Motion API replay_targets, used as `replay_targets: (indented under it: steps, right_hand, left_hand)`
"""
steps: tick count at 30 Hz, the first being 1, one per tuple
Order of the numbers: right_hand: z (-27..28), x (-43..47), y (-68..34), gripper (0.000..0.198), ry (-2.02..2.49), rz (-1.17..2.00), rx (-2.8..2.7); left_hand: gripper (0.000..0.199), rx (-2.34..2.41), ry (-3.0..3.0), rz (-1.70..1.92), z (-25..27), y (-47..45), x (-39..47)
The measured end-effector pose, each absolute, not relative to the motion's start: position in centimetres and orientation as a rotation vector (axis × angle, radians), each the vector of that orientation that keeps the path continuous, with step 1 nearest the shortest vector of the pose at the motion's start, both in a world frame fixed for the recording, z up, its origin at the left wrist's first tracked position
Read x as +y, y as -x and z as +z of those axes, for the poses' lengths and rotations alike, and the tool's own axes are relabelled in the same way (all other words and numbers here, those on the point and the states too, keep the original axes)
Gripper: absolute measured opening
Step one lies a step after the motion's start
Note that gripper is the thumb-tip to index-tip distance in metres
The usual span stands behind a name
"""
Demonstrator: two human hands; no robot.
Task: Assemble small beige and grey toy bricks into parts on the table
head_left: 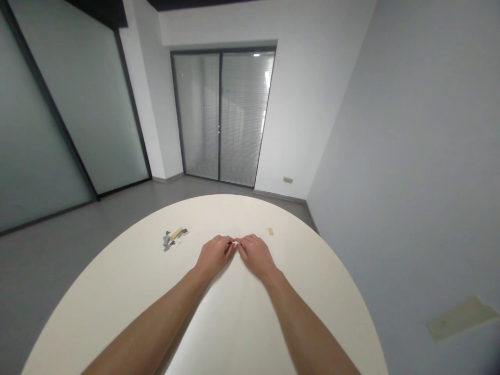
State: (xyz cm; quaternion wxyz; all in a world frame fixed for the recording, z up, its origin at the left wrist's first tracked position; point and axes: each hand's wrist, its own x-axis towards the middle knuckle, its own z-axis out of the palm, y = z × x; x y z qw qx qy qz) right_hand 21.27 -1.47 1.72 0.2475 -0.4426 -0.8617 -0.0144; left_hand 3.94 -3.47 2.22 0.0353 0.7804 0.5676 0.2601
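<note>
Over the middle of the table, my left hand [215, 254] and my right hand [255, 255] meet at the fingertips. Their fingers are closed in a pinch around a small white piece [236, 243]. Most of that piece is covered by the fingers, so its exact kind cannot be made out. Left of my left hand lies a loose pile of small grey, dark and tan pieces [166, 240] that look like toy building bricks. A longer tan piece [177, 234] rests among them. To the right, beyond my right hand, a flat tan piece [271, 231] lies alone.
The round white table [128, 291] has its curved far edge a little beyond the hands. A grey wall [422, 172] stands close on the right, with a strip of tape [463, 317] on it. Behind are a glass door [199, 120] and frosted panels [78, 94].
</note>
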Motion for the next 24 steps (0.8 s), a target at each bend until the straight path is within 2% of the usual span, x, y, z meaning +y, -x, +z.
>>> replay_targets:
  steps: [13, 24]
  right_hand:
    - [1.61, -1.48, -21.22, 0.018, 1.135, -0.012, -2.301]
    - [1.66, -1.45, -21.31, 0.027, 1.141, -0.037, -2.346]
  left_hand:
    - [0.031, 1.759, -2.432, 0.747, 2.05, -3.92, -3.36]
    - [0.03, 1.738, -2.403, 0.777, 2.4, -4.12, -3.57]
